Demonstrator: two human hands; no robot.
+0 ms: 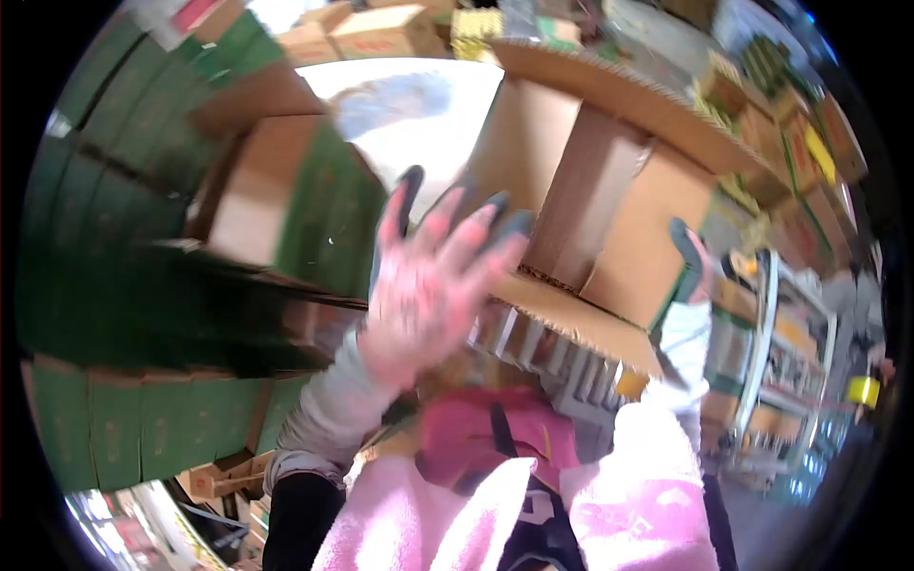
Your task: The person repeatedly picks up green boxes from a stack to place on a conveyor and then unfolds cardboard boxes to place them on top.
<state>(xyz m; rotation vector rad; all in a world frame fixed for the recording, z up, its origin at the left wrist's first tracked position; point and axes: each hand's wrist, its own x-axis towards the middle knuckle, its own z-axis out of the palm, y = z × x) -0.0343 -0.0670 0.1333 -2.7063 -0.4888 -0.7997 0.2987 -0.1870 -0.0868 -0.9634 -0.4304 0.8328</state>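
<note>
An open cardboard box [609, 190] is tilted in front of me, its flaps spread and its brown inside showing. My left hand [428, 285], in a pink glove with dark fingertips, is raised at the box's left side with fingers spread and nothing in it. Against the box's right wall rests my right hand [693, 262], gloved the same way and partly hidden; its fingers appear to grip that wall. Left of my left hand is a blurred open box with a green side [328, 205].
Stacked green boxes [114, 428] fill the left side. A white surface [409, 105] lies behind the open box. Metal shelving [762, 343] stands at the right, with a person [857, 314] beyond it. More cardboard boxes [386, 33] are at the back.
</note>
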